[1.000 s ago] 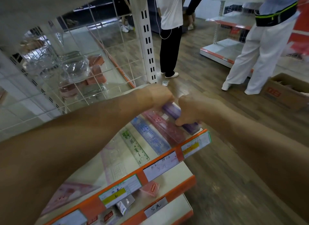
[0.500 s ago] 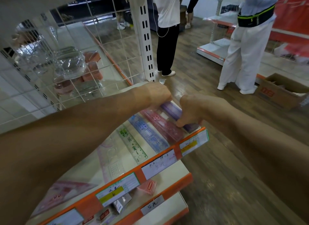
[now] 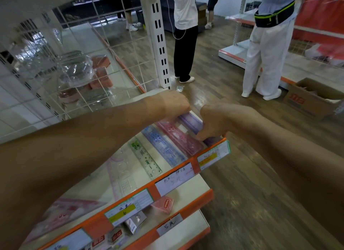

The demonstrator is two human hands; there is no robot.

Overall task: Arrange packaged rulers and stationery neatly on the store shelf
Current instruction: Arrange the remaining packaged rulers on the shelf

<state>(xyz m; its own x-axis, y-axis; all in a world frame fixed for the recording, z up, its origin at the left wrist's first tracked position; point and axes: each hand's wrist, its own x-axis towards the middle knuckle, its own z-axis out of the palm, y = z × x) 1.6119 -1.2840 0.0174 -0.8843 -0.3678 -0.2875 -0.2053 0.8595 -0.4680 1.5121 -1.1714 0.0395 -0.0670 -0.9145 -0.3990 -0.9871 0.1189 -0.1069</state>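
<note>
At the right end of the shelf, I see both hands on the purple ruler pack, which lies along the shelf's outer edge, just beside the pink ruler pack. The left hand curls its fingers down over the far end of the purple pack. The right hand grips the near end, its thumb pressed against the pack's inner side and its other fingers wrapped out of my sight. Compared with a second ago, I find very little changed: each hand holds the same end, the gap between them is about as it was, and the purple pack has not visibly shifted against the orange price strip. The blue ruler and the green ruler lie where they lay, side by side to the left of the pink pack. What has moved is my view, which has swung a little. The person in white trousers and the cardboard box on the floor now sit slightly further left in the frame.
</note>
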